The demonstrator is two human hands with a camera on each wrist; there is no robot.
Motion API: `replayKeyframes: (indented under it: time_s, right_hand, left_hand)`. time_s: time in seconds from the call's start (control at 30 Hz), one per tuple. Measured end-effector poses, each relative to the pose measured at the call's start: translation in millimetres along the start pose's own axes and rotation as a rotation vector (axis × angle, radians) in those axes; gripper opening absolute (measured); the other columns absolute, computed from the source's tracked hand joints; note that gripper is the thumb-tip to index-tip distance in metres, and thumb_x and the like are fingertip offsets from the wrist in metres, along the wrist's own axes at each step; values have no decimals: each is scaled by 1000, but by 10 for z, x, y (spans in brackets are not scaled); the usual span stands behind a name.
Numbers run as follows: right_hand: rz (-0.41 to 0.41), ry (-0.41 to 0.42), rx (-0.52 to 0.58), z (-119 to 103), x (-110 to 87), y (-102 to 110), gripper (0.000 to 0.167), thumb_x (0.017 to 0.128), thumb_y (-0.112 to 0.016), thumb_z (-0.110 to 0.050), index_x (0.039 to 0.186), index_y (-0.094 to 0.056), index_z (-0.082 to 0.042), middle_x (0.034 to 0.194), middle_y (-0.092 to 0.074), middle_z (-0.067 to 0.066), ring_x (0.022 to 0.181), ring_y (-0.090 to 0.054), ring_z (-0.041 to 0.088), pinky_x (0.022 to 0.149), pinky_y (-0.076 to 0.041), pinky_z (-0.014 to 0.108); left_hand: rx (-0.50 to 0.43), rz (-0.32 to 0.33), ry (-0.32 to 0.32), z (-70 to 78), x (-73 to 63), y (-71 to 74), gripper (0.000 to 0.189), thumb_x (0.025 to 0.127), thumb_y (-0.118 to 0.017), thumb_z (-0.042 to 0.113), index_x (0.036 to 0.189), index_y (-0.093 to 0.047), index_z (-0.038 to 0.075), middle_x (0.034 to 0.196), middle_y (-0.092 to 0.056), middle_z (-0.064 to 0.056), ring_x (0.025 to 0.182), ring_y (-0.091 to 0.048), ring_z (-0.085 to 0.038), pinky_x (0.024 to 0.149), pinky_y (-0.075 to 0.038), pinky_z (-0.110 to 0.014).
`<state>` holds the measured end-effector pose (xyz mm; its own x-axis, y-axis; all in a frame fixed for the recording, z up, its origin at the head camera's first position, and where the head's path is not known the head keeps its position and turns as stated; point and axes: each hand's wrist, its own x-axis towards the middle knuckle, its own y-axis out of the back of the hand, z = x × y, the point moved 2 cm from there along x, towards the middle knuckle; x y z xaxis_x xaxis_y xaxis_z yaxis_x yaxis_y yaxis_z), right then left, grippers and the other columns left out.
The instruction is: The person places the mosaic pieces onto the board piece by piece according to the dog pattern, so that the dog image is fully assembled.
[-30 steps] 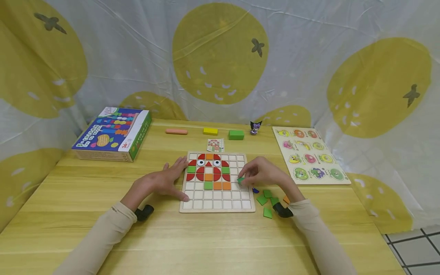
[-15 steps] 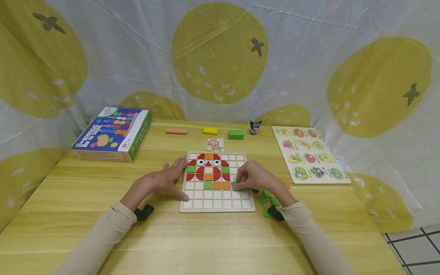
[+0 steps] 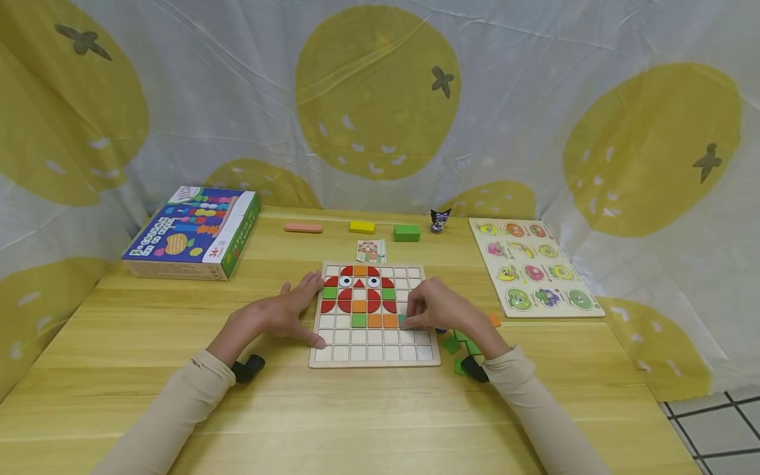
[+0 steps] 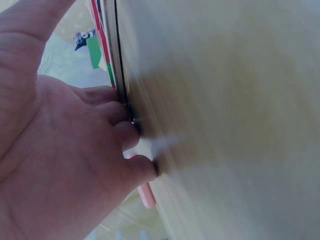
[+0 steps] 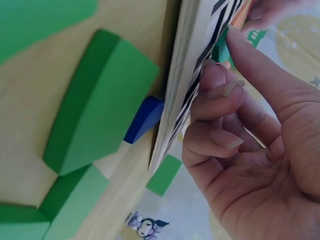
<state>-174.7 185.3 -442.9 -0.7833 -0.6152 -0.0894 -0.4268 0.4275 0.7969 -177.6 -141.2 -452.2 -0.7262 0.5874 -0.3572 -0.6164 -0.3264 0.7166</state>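
A wooden grid board [image 3: 358, 353] lies on the table, bearing a pattern of red, orange and green pieces with two eye pieces. My right hand [image 3: 444, 311] pinches a green square tile [image 5: 220, 48] between thumb and forefinger, its other fingers curled in. That tile sits at the cell just right of two orange tiles [image 3: 382, 320], partly hidden by the fingertips. Spread along the board's left side, my left hand [image 3: 276, 313] touches the edge with its fingers, and its thumb rests near the lower left corner.
Loose green tiles [image 3: 451, 346], a blue piece [image 5: 145, 119] and an orange piece [image 3: 494, 320] lie right of the board. Behind it are a pattern card [image 3: 371, 251], small blocks [image 3: 406, 233] and a figurine [image 3: 439, 221]. A box [image 3: 190, 231] and a fruit puzzle [image 3: 495, 264] flank them.
My right hand has carried the green tile left and slightly down to the cell beside the orange tiles, then stayed there. The left hand keeps its place.
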Motion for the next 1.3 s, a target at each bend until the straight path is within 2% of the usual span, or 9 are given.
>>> replayKeyframes:
  time_s: [0.17,0.3,0.47,0.63,0.9,1.13,1.3]
  right_hand:
    - [5,33,6,-7,0,10,9,91,-89,-12,92,-81,-8,75,-71,-6,64,-60,5,59,-54,22]
    - [-1,63,4,-12,2,5,7,92,-87,-8,88,-82,-8,79,-75,-5,68,-63,3,65,-57,21]
    - [-1,41,-3,-18,12,-12,11,92,-87,-7,83,-81,-9,78,-75,-6,68,-62,2,65,-56,20]
    - [-13,32,8,5,-9,29,9,94,-86,-11,86,-81,-10,80,-74,-7,69,-62,4,66,-57,22]
    - [-40,8,91,252,-266,307,8,91,-88,-10,89,-80,-10,76,-70,-6,69,-60,11,64,-53,24]
    - [-112,-19,166,470,-391,288,21,82,-96,-11,90,-78,-6,78,-70,-4,69,-61,11,64,-54,24]
    - [-141,-4,181,504,-355,243,20,83,-94,-7,91,-77,-3,78,-69,-2,70,-60,10,65,-54,23]
  left_hand:
    - [4,2,-1,0,-1,1,134,85,-91,51,170,-4,-6,179,9,-25,165,10,-44,129,6,-69]
    - [8,2,0,3,3,-1,134,85,-91,51,170,-5,-6,179,9,-24,166,10,-44,129,7,-69]
    - [10,2,5,1,4,-9,134,85,-91,51,170,-5,-5,179,9,-24,165,10,-44,129,7,-69]
    - [12,2,14,-7,1,-17,134,85,-91,52,171,-4,-4,179,9,-24,165,10,-44,129,6,-69]
    - [11,2,11,4,4,-9,134,85,-90,52,171,-4,-3,179,10,-23,166,10,-44,129,5,-69]
    - [3,3,12,9,2,-6,133,86,-90,52,171,-4,-3,180,9,-23,165,9,-45,129,4,-69]
    - [0,5,15,12,1,-6,133,86,-90,51,171,-3,-3,179,10,-23,165,9,-45,129,4,-70]
